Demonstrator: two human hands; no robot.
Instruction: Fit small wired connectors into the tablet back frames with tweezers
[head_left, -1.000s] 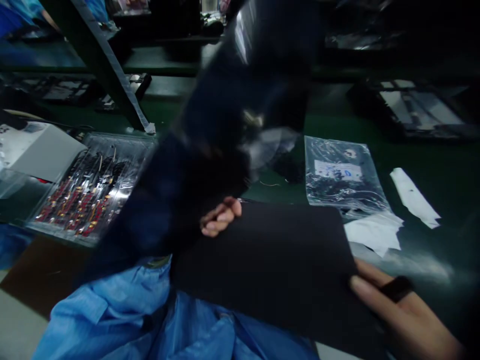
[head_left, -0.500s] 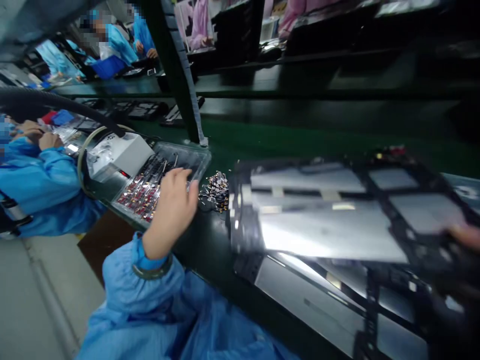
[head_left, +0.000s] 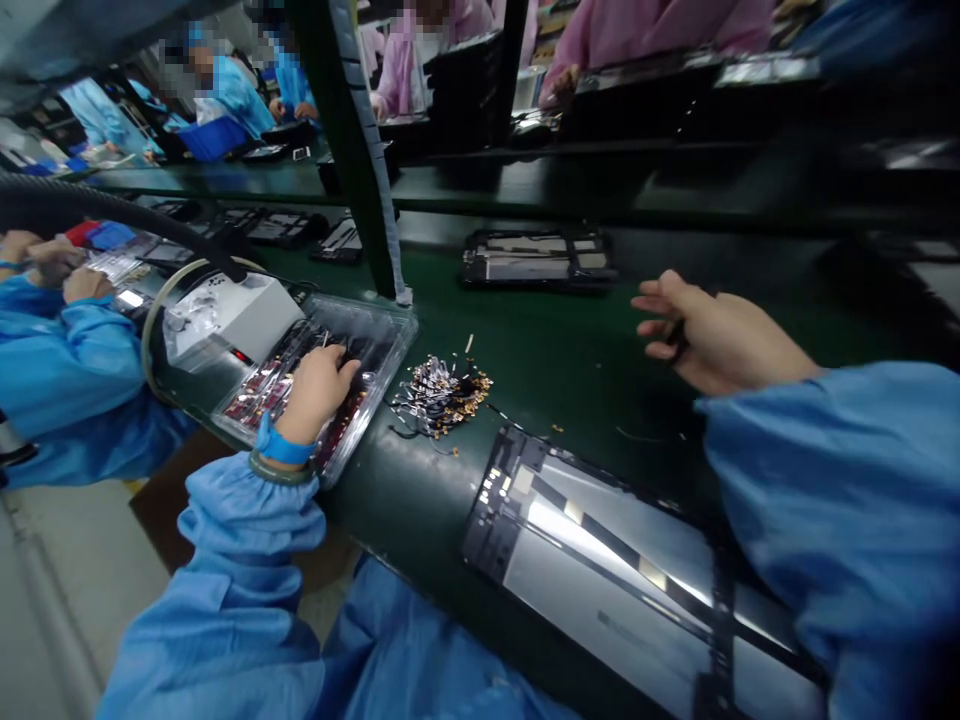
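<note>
My left hand (head_left: 313, 395) reaches down into a clear plastic tray (head_left: 386, 365) of small dark and red parts (head_left: 259, 385). Its fingers are bent, thumb and forefinger close round something dark; their tips are partly hidden. Above the bench, my right hand (head_left: 705, 330) hangs with its fingers apart and loosely curved. A small dark patch shows between those fingers; I cannot tell what it is. In front of me lies a black-framed panel with silver plates (head_left: 615, 570), partly covered by my right sleeve. Another such panel (head_left: 536, 258) rests farther back, left of my right hand.
A pile of small flex cables (head_left: 442, 395) lies between tray and near panel. Behind the tray stands a white box (head_left: 232, 315) with a red display. A dark post (head_left: 352, 150) rises past the tray. Co-workers in blue (head_left: 71, 345) and pink (head_left: 660, 40) sit around.
The panel my right hand carried now lies on the far strip, let go. My right hand has come into view, empty of it. My left hand has moved down and left into the tray.
</note>
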